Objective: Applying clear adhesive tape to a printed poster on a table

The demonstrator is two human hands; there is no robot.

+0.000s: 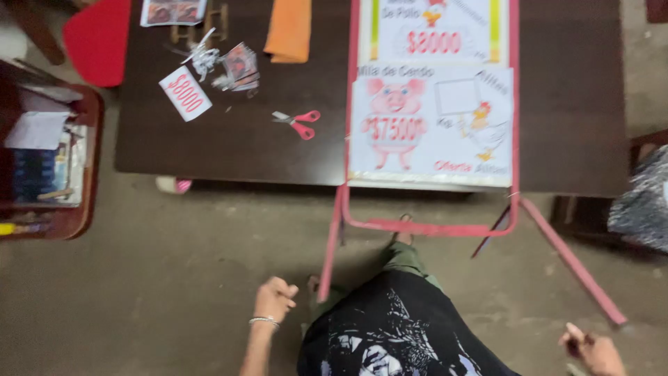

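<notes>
Dark wooden table (229, 139): filled the upper part of the view; taken here as the landmark for all else.

Sign board in a red metal frame (431, 97): lay across the table's right half, its lower bar (431, 228) hanging past the near edge over the concrete floor (174, 278); pasted with white paper posters showing a pink pig and a chicken; one red leg (574, 263) splayed away to the right of the table's near edge.

Person's dark printed shirt (396, 334): below the table's near edge, under the frame; green trouser leg (403, 257) reaching toward the lower bar.

Red stool seat (97, 38): off the table's far left corner.

Orange cloth (289, 28): on the table, far edge, left of the board.

Left hand (275, 298): well short of the table's near edge, forearm raised, bracelet at the wrist; fingers curled into a loose fist, holding nothing visible, just beside the frame's left leg (332, 244).

Right hand (595, 351): lower right, well away from the table; fingers partly bent; whether it gripped anything could not be told.

White price tag (185, 92): on the table's left part.

Red-handled scissors (298, 122): on the table, between tag and board, untouched.
</notes>
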